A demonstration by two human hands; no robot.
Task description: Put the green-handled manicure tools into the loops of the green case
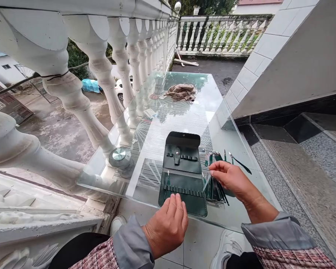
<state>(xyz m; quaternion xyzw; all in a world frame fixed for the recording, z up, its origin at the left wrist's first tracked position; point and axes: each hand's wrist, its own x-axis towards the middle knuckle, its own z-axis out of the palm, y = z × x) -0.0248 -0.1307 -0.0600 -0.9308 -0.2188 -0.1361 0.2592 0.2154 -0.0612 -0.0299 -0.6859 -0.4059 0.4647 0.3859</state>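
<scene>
A dark green manicure case [183, 153] lies unfolded on the glass table, with a row of elastic loops across its lower panel. One slim tool [168, 179] stands in the loops at the left end. My right hand [235, 181] pinches a thin, flat metal tool [207, 184] above the case's right edge; its exact kind is unclear. Beneath and beside that hand lies a cluster of green and black manicure tools [218, 190]. My left hand [168, 224] is at the case's lower edge, fingers pressed together, and anything between them is hidden.
A cuticle nipper [240, 163] lies right of the tool cluster. On the glass table [145, 188] also sit a faceted round glass object [121, 158], a small card [150, 113] and a crumpled brown cloth [181, 92]. White balusters [100, 71] line the left; stone steps [296, 164] rise right.
</scene>
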